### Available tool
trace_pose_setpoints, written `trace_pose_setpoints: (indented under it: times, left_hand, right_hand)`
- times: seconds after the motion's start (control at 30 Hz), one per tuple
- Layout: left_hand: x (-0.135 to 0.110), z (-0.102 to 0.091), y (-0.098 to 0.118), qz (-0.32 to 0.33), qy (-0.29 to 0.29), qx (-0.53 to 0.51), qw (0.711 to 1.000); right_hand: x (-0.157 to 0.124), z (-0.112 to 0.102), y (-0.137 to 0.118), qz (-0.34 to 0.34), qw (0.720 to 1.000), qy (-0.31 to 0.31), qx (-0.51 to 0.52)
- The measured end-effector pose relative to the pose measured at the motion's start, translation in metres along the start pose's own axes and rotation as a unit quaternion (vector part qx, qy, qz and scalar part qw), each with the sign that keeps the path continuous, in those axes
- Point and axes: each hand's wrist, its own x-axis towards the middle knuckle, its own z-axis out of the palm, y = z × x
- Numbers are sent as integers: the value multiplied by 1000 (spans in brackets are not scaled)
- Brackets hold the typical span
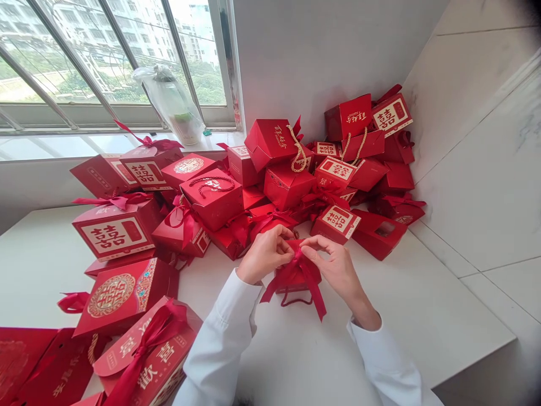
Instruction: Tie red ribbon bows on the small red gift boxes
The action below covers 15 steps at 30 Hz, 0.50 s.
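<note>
In front of me on the white table stands a small red gift box [291, 280], with a dark red cord handle [296, 303] hanging toward me. A crimson ribbon [311, 282] is tied in a bow on its top, and its two tails spread down the near side. My left hand [267, 252] pinches the left part of the bow between thumb and fingers. From the other side my right hand [333, 265] pinches the bow's right part close to the knot. Both hands partly hide the box top.
Many red gift boxes [211, 197] are heaped behind and to the left, some with ribbons or rope handles. The white table [406, 316] ends at the right against a tiled wall [477, 169]. A plastic-wrapped cup [181, 115] stands on the sill by the barred window.
</note>
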Motion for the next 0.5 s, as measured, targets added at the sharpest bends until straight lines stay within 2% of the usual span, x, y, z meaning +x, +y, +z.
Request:
trace_pose_setpoints:
  times: [0.27, 0.5]
  left_hand:
    - [-3, -6, 1, -3, 23, 37, 999]
    - [-5, -12, 1, -7, 49, 83, 995]
  right_hand:
    - [-7, 8, 3, 22, 998, 50, 41]
    - [-9, 8, 4, 32, 995, 97, -20]
